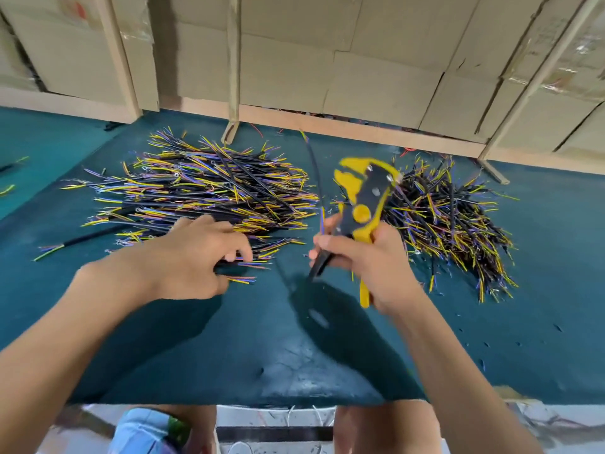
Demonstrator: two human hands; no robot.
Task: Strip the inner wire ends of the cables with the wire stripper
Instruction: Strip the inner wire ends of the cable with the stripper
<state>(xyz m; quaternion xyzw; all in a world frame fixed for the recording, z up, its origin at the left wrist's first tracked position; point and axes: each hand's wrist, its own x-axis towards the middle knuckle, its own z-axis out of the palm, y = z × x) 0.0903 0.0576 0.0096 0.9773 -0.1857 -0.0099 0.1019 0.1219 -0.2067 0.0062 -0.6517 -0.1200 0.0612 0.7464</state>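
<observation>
My right hand (366, 267) grips the handles of the yellow and black wire stripper (363, 204), jaws pointing up and away. The same hand's fingers also pinch one black cable (315, 165), which stands up beside the stripper's left side. My left hand (193, 253) reaches into the near edge of the left pile of black cables (203, 191) with yellow, blue and purple inner wires; its fingers curl around a cable there. A second pile of cables (448, 221) lies to the right of the stripper.
The green table top (294, 355) has a worn patch near its front edge. A loose cable (68, 244) lies at the left. Cardboard sheets and wooden slats (234, 67) stand along the table's back edge. Small bits of insulation (484, 362) dot the right front.
</observation>
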